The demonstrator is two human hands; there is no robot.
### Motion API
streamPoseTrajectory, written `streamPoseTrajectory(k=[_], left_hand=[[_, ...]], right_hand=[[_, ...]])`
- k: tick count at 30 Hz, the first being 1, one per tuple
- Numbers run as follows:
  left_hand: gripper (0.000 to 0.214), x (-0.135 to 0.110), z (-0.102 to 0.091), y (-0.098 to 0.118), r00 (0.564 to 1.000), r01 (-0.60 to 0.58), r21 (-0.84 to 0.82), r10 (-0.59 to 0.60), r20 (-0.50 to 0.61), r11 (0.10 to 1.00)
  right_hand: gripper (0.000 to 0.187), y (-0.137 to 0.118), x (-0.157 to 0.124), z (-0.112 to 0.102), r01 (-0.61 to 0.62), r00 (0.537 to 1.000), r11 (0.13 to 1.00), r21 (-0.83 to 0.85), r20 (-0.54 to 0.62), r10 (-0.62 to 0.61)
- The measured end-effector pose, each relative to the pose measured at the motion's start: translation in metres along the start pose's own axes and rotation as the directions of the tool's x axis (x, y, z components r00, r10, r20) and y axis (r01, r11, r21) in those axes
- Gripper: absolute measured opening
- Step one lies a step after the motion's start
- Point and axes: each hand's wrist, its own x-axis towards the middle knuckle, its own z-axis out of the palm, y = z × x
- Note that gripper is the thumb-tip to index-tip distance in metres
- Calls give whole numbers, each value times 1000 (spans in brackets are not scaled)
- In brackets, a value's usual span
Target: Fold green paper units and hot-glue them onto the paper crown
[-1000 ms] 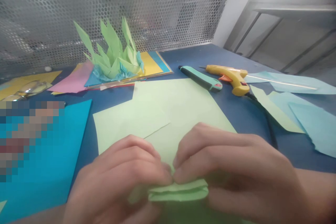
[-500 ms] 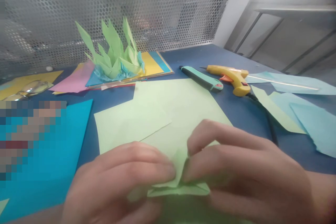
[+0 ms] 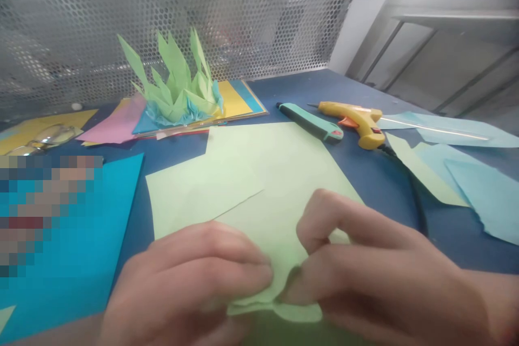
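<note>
Close to the camera, my left hand [image 3: 190,281] and my right hand [image 3: 377,275] both pinch a small folded piece of light green paper [image 3: 275,303]. Their fingertips meet over its middle. One flap of the piece stands up between the fingers. Under the hands lie two light green sheets [image 3: 259,173], overlapping on the blue table [image 3: 365,167]. At the back stands a finished paper model [image 3: 174,86] with spiky green leaves and a blue base.
A teal utility knife [image 3: 310,121] and a yellow glue gun [image 3: 357,119] with a black cord lie to the right. Pale blue and green paper scraps [image 3: 466,178] lie at far right. A bright blue sheet [image 3: 81,248] lies left. Pink and yellow sheets [image 3: 117,121] sit before a perforated metal screen.
My right fingers have curled and lifted a flap of the folded green piece. The left hand has stayed pinched on it. Nothing else has moved.
</note>
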Motion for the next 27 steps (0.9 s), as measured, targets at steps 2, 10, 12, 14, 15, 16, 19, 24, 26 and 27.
streamPoseTrajectory(k=[2,10,12,14,15,16,19,24,26,27], left_hand=[[14,1,0,1,1000,-7,14,7,14,1000],[17,5,1,6,1000,17,10,-17,7,1000],[20,7,0,6,999,32,-12,-32,26,999],[22,10,1,7,999,46,-50,-46,12,998],[23,11,2,8,998,56,-73,-56,-1,996],[26,12,3,9,997,70,-100,-72,-14,993],[30,15,6,12,986,165,-138,-169,-15,977],[9,22,8,18,902,431,-125,-432,19,894],[7,25,7,19,865,502,-111,-499,49,858],[8,26,6,19,851,524,-105,-521,61,845]], right_hand=[[18,-2,3,-2,3,999,996,89,-53,2],[19,-4,15,-6,-60,998,972,226,31,54],[15,-4,16,-8,-24,995,975,220,103,1],[15,-4,15,-10,-13,991,972,234,135,-19],[15,-4,15,-10,-30,993,969,247,122,0],[15,-4,14,-9,-53,995,963,263,96,29],[20,-5,14,-3,-125,992,941,316,8,129],[17,-7,20,4,-177,977,939,295,-61,204],[15,-8,22,3,-208,971,943,258,-62,231],[15,-9,22,2,-225,969,943,244,-44,242]])
